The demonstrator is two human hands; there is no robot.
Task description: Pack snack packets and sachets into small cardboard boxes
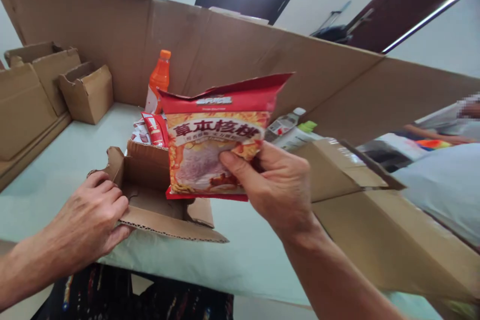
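Above the open cardboard box (pixel 150 195), my right hand (pixel 279 187) pinches the snack packet (pixel 210 145) by one edge; my left hand (pixel 93 215) grips the box's near flap. That thin pinch could slip, dropping the packet beside the box.
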